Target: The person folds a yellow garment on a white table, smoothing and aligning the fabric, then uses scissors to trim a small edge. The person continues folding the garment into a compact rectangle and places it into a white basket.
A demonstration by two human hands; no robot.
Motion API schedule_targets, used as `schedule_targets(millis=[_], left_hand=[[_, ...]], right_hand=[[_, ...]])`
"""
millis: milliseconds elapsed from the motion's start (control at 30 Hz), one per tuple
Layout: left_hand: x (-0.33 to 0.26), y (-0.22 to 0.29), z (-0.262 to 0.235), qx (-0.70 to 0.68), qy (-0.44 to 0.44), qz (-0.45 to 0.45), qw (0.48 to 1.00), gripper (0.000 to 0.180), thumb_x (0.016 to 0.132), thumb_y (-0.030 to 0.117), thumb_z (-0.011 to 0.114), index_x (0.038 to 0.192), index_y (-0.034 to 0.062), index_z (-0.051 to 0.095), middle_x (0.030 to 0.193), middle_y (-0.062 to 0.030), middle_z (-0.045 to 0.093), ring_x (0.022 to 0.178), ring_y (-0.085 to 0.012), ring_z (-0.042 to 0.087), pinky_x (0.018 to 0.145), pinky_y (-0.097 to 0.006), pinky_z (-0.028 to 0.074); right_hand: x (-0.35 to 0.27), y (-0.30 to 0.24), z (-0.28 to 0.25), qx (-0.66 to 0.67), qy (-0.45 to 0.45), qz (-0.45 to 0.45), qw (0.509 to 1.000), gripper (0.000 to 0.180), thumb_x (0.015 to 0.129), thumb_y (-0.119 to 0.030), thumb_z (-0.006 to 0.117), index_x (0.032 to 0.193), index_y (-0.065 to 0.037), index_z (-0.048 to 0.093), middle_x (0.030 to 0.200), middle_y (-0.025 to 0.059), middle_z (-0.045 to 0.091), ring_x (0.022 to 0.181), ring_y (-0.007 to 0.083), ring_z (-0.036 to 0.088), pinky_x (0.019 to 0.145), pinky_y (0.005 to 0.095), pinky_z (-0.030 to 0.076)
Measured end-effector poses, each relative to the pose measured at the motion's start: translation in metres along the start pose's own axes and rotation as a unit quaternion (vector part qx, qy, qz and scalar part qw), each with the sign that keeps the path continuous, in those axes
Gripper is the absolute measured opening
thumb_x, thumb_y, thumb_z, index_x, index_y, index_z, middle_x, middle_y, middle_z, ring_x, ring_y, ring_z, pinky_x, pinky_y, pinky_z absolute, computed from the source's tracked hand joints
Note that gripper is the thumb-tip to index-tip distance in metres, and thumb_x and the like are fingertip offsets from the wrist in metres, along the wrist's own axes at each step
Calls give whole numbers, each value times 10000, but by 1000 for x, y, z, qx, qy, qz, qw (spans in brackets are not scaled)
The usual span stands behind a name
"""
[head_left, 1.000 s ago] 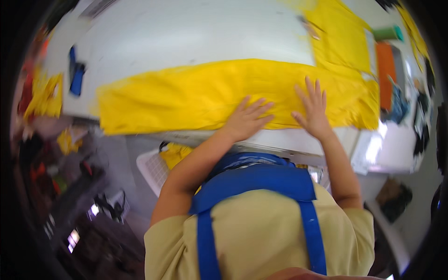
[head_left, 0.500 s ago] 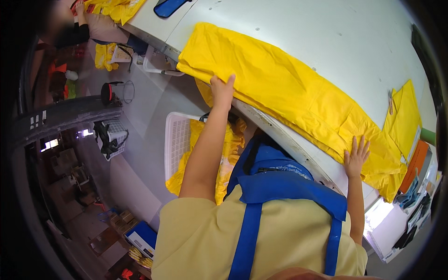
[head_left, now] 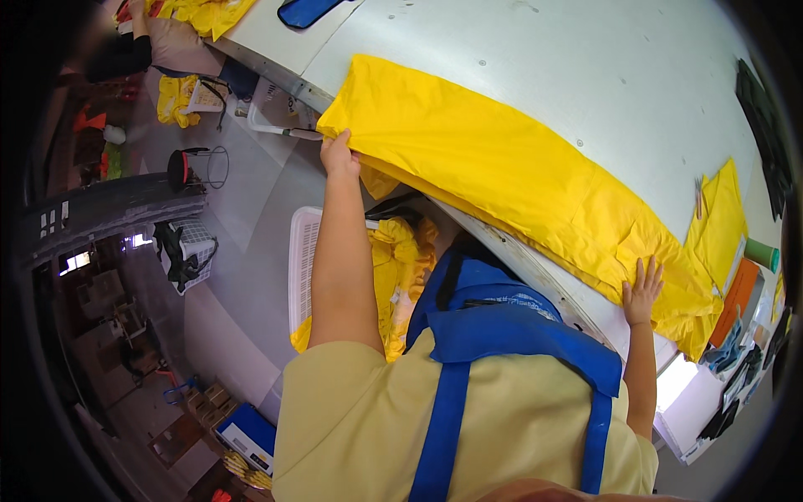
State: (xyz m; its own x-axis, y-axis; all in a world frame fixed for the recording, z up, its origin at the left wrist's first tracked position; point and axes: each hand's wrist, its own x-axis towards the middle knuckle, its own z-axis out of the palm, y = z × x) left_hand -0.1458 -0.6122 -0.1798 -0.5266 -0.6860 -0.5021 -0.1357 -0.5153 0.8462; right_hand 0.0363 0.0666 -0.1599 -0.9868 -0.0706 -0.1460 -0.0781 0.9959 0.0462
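Observation:
A long folded piece of yellow fabric [head_left: 485, 142] lies along the front edge of a pale table [head_left: 636, 58]. My left hand [head_left: 340, 155] is closed on its near left corner, fingers pinching the edge just off the table's rim. Toward the other end, my right hand [head_left: 642, 290] rests flat on the fabric with its fingers spread. The fabric's right end is crumpled. Just beyond that end lies a smaller folded yellow piece [head_left: 718, 209] with what look like small scissors [head_left: 698, 199] on it.
A white basket [head_left: 303, 251] filled with yellow fabric stands below the table at my left. On the right are a green roll [head_left: 761, 254] and an orange item [head_left: 736, 301]. A blue item [head_left: 306, 12] lies at the far edge. Another person [head_left: 180, 46] sits at upper left.
My left hand has moved left along the fabric's near edge to its corner and gripped it. The fabric's left part looks smoother. My right hand stays almost where it was.

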Motion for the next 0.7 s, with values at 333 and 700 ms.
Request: schedule_targets(millis=[333,700], left_hand=[[-79,81,45,-102,-171,220,955,274,834,-21,639,1034,0,453,1051,-106,576,932,-184,592,832,-310,497],[-104,112,67,-52,-235,286,927,240,835,-65,607,1029,24,497,1023,-55,596,898,-152,586,829,-278,484]], right_hand=[[-2,6,7,-22,-5,-16,1000,604,900,-338,475,1447,-171,282,1549,98,112,1416,380,52,1098,574,99],[1,8,7,-32,-35,-6,999,584,916,-341,448,1451,-181,275,1550,102,103,1419,371,50,1104,559,108]])
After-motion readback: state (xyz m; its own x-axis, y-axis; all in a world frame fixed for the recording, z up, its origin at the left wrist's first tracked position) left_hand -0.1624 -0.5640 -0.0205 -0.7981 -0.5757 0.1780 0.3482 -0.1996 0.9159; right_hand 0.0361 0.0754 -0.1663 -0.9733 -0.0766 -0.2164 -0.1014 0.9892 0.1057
